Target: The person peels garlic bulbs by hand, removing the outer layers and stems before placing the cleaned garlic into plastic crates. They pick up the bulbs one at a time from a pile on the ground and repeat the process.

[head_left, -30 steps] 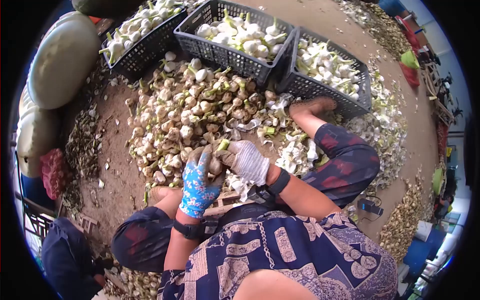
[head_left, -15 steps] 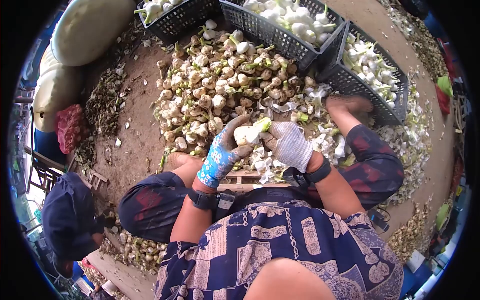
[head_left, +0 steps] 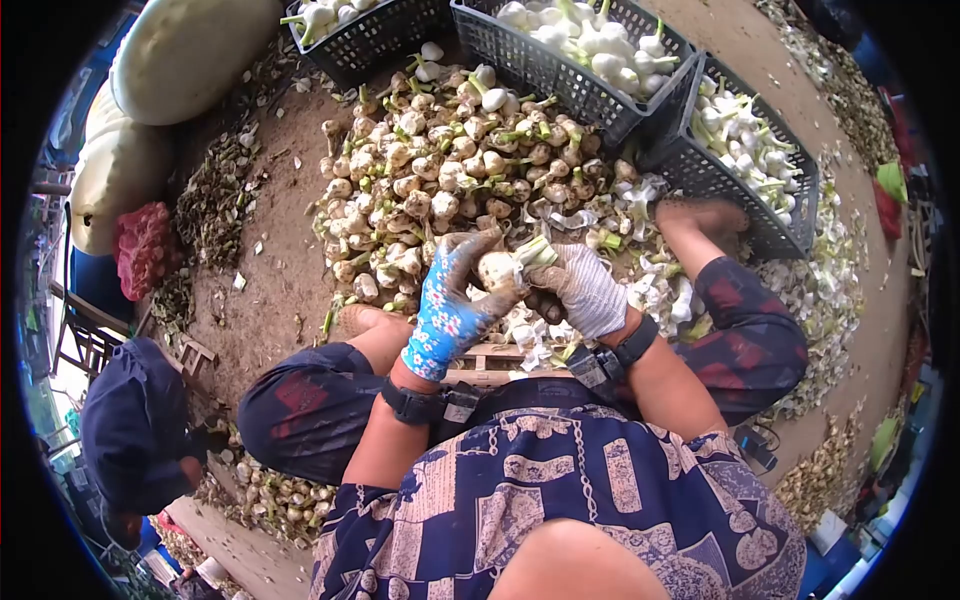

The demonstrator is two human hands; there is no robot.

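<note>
A garlic bulb between two gloved hands, with heap and crates around it

The left hand (head_left: 447, 308), in a blue flowered glove, holds a garlic bulb (head_left: 497, 271) in its grip, fingers above and thumb below. The bulb is in front of the person's lap, and its cut green stalk (head_left: 535, 252) points toward the right hand (head_left: 588, 290). This one wears a striped grey glove; its fingers are bent at the stalk, but I cannot tell how firmly its grip is closed. Something dark under these fingers is hard to make out.

Just beyond the hands lies a heap of unpeeled garlic (head_left: 440, 180) on the earthen ground (head_left: 225, 320). Loose white peels (head_left: 655, 290) lie at its right side. Nearer to the body, a low wooden slatted piece (head_left: 487, 362) is partly covered by the peels and the arms.

Three black crates of white garlic stand behind the heap: the left crate (head_left: 355, 45) and the middle crate (head_left: 565, 75) are cut off at the top, while the right crate (head_left: 745, 190) shows almost whole. The person's bare right foot (head_left: 705, 212) is close against it.

Farther left are a red mesh sack (head_left: 147, 250) and another person (head_left: 135, 430), partly outside the round view. The outer edges are too distorted to read well.
</note>
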